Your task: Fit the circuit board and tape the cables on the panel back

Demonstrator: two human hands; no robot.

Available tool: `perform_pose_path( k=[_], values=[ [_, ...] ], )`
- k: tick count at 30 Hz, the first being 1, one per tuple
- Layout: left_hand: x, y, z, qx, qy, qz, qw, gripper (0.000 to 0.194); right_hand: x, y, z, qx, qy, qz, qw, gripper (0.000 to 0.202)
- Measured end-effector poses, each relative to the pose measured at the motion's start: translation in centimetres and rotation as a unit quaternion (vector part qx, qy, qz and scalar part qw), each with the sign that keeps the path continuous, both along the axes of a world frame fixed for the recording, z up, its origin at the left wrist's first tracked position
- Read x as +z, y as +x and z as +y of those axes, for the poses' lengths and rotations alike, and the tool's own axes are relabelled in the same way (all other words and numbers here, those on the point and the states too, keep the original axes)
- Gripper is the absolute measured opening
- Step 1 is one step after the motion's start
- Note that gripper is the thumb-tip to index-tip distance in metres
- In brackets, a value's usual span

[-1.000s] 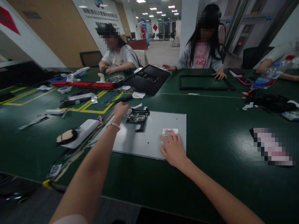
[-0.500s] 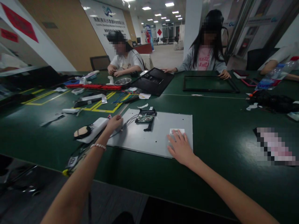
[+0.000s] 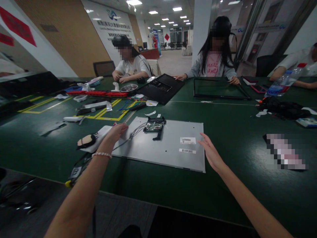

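Our left hand [image 3: 118,133] is at the left end of the gray panel [image 3: 141,152], fingers bent and close together; we cannot tell whether they are closed on its edge. Our right hand [image 3: 213,153] is open at the panel's right edge, thumb and fingers apart, and we cannot tell whether its fingertips touch the metal. The panel lies flat on the green table [image 3: 178,191] between our two hands. To the right of our left hand, we see a circuit board [image 3: 154,126] on the panel, beside a black bracket [image 3: 158,134], with gray cables [image 3: 136,133] running from it towards that hand. Just left of our right hand, two white labels [image 3: 187,140] sit on the panel, one nearer us than the other. Left of our left hand we have a tan and black oval item [image 3: 86,141] against a white object [image 3: 101,135]. Beyond our hands, a black cover [image 3: 160,88] lies ahead, and a person's hand [image 3: 234,80] rests at a black frame [image 3: 223,97]. Well to the right of our right hand are a pixelated flat item [image 3: 286,152] and, farther off, a black bundle [image 3: 281,107] and a plastic bottle [image 3: 281,84].
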State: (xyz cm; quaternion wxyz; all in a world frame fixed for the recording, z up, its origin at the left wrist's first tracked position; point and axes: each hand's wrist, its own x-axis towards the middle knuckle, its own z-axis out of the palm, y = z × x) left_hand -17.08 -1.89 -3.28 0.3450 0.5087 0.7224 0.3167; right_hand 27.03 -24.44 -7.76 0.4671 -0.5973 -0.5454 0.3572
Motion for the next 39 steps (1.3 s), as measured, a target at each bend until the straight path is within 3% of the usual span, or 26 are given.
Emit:
perform_pose_path(
  k=[3, 7, 15, 22, 26, 34, 39],
  values=[
    [0.2, 0.4, -0.3, 0.017, -0.013, -0.029, 0.999, 0.072, 0.8, 0.3, -0.5, 0.008, -0.022, 0.111, 0.994, 0.064],
    [0.7, 1.1, -1.1, 0.036, -0.019, -0.061, 0.997, 0.054, 1.3, 1.3, -1.0, 0.019, -0.028, 0.142, 0.989, 0.066],
    [1.2, 2.5, -2.7, 0.076, -0.010, -0.104, 0.992, 0.002, -0.1, 3.1, -1.5, -0.025, -0.029, 0.250, 0.967, 0.068],
    [0.5, 3.4, -4.2, 0.073, -0.014, -0.139, 0.987, 0.012, -0.3, 4.9, -3.0, -0.090, -0.042, 0.279, 0.955, 0.068],
    [-0.2, 4.1, -5.7, 0.040, 0.009, -0.156, 0.987, 0.022, -0.5, 6.4, -4.0, -0.132, -0.055, 0.312, 0.939, 0.067],
    [-0.9, 7.3, -8.8, 0.000, -0.001, -0.175, 0.985, 0.042, -0.9, 10.2, -6.0, -0.146, -0.064, 0.276, 0.948, 0.063],
    [-1.4, 9.4, -11.0, -0.052, 0.001, -0.134, 0.990, 0.051, -0.4, 11.8, -7.5, -0.164, -0.077, 0.253, 0.950, 0.066]
  ],
)
